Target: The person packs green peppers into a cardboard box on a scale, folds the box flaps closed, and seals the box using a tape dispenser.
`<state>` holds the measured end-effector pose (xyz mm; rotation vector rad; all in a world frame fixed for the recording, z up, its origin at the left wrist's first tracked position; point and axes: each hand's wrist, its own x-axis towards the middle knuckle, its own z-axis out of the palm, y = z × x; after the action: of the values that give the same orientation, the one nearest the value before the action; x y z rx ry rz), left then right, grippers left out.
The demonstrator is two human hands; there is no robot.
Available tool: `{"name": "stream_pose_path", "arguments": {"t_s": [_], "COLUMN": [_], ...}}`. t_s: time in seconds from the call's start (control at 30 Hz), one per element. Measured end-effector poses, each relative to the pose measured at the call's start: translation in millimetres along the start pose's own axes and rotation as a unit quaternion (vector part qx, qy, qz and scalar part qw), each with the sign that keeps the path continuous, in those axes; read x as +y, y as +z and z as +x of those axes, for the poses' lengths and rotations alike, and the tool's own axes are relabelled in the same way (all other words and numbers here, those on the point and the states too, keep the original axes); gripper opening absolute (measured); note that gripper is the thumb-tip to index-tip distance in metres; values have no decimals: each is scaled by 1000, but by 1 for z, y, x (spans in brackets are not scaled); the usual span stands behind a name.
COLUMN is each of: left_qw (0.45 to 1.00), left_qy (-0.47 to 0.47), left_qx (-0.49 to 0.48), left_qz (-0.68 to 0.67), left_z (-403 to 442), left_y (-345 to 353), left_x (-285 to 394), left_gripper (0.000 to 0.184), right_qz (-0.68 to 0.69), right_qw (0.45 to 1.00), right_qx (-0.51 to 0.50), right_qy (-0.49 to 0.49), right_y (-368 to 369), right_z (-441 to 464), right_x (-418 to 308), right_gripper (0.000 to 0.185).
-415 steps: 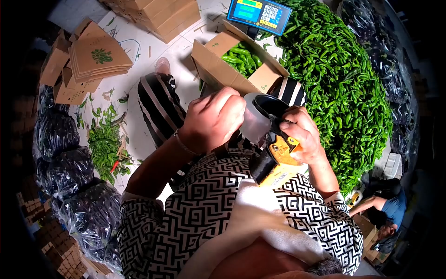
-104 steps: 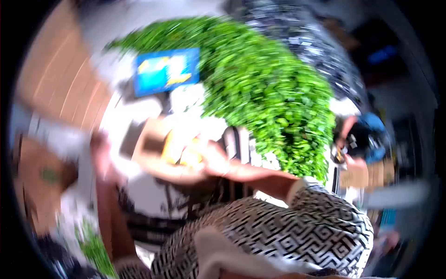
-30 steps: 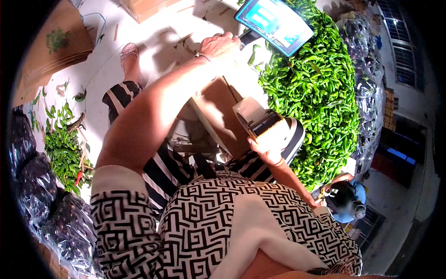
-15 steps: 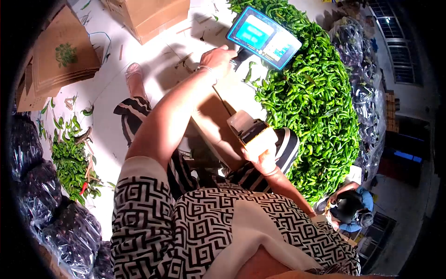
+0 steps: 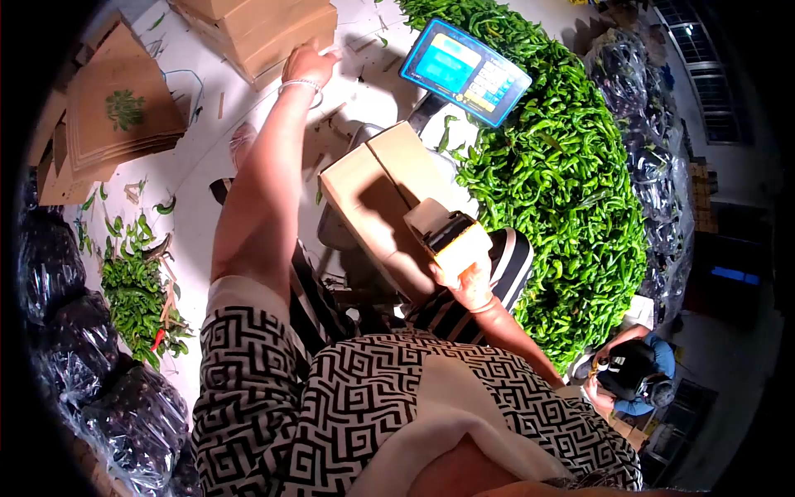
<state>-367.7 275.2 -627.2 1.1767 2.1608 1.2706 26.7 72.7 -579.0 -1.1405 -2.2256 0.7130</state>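
My right hand grips a yellow-and-black tape dispenser with a pale tape roll, held over the near right part of a cardboard box. The closed box has a seam along its top and sits in front of my knees, on what looks like a platform scale. The scale's blue-framed display stands on a post beyond the box. My left hand is stretched out past the box's far left corner, close to stacked cartons. Its fingers look loosely apart, with nothing clear in them.
A large heap of green peppers fills the right side, bordered by dark plastic-wrapped bags. At left are flattened cartons, a smaller pepper pile and more wrapped bags. Another person crouches at lower right.
My left hand has moved left and away from the scale's post toward the stacked cartons, uncovering the box top. My right hand and the tape dispenser have stayed in place.
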Motion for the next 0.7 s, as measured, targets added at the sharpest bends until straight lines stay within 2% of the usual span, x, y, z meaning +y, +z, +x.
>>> {"name": "stream_pose_path", "arguments": {"t_s": [0.07, 0.1, 0.17, 0.3, 0.4, 0.5, 0.6, 0.7], "left_qw": [986, 984, 980, 983, 972, 957, 941, 935], "left_qy": [-1, 10, 27, 31, 42, 51, 40, 136], "left_qx": [-93, -101, -120, -162, -188, -253, -254, -171], "left_qz": [136, 143, 156, 85, 134, 133, 218, 280], "left_z": [-12, -14, -20, -26, -33, -39, -46, -60], "left_y": [-29, -37, -50, -55, -53, -64, -71, -71], "left_x": [2, -2, -13, -29, -26, -15, -7, -9], "left_gripper": [21, 21, 21, 15, 7, 9, 12, 17], "right_qz": [33, -11, 4, 23, 42, 2, 16, 16], "right_qw": [999, 997, 999, 999, 999, 1000, 1000, 1000], "right_qx": [3, 23, 14, 21, 21, 8, -6, -5], "right_qy": [21, -72, -30, -35, 24, 10, 23, 12], "right_y": [2, -1, 0, 0, 3, 0, 0, 1], "right_z": [1, 9, 6, 6, 2, 3, 4, 8], "right_x": [-1, -5, -5, 0, 1, 0, 2, -2], "right_gripper": [47, 45, 44, 46, 46, 48, 52, 55]}}
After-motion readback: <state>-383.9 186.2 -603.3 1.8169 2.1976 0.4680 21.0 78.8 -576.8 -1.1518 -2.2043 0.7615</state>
